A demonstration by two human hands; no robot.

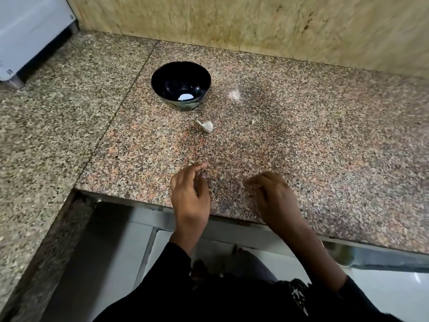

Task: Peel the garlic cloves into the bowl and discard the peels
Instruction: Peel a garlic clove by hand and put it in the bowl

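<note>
A black bowl (181, 86) stood on the speckled granite tabletop (301, 140), back toward the stone wall (232, 22). A white patch showed at the bottom of the bowl; whether that was a peeled clove or a glint of light could not be told.

One garlic piece (207, 126), still in its white skin with a stem tail pointing toward the bowl, lay on the tabletop just in front of the bowl and apart from it. Likely parked there so it was a short reach from both the hands and the bowl. A small pale scrap (253, 122), possibly peel, lay to its right, well apart.

Both hands were at the near edge of the tabletop, well short of the garlic. The left hand (191, 189) hovered with fingers (199, 168) loosely curled and the thumb turned in; nothing plainly held, though something tiny pinched there could not be ruled out. The right hand (274, 194) was motion-blurred, back toward the camera, fingers curled downward; whether it gripped anything could not be told. Neither hand touched the garlic or the bowl.

Dark sleeves (232, 298) covered both forearms. A white appliance (30, 38) sat at far left on the adjoining counter.

Judgement: the work looked to be at or near its start, with the one visible piece unpeeled. The next move would call for a reach forward to the garlic. Loose skins are light and could scatter on the tabletop, so gathering them for discard would need care.
</note>
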